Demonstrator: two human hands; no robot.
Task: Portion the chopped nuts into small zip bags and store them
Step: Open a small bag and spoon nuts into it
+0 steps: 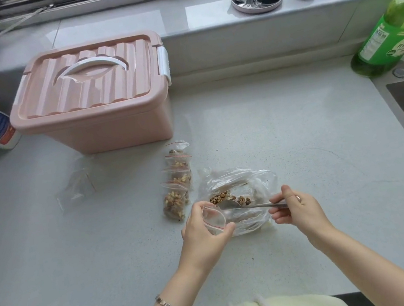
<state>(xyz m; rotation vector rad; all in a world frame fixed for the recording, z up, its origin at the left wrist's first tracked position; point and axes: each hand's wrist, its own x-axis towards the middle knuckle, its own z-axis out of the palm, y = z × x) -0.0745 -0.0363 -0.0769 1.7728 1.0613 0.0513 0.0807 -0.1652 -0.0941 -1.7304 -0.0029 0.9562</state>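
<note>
While portioning over the pale bench (298, 138), keep everything within easy reach, as laid out below.

Back left: pink lidded storage box (93, 98), closed, presumably meant for the finished portions.

Centre: large clear bag (252, 182), lying open on the bench and holding the remaining chopped nuts (222, 198).

Just left of it: row of filled zip bags (176, 182), overlapping, running toward the box.

Further left, well apart: loose heap of spare empty bags (79, 181).

Left hand (201, 229): curled round a small zip bag (214, 219), holding its red-striped mouth open toward the large bag.

Right hand (295, 207): pinching the handle of a metal spoon (229, 205), bowl at the nut pile, seemingly empty or nearly so.

Step in hand, as judged: scooping a load for the open small bag.

To do it well:
- Keep the bag mouth wide and close against the large bag's rim.
- Load the spoon modestly and carry it level.
- Tip only once well inside the mouth.
- Match the fill of the portions alongside.
- Leave the seal strip free of crumbs for a clean closure.
</note>
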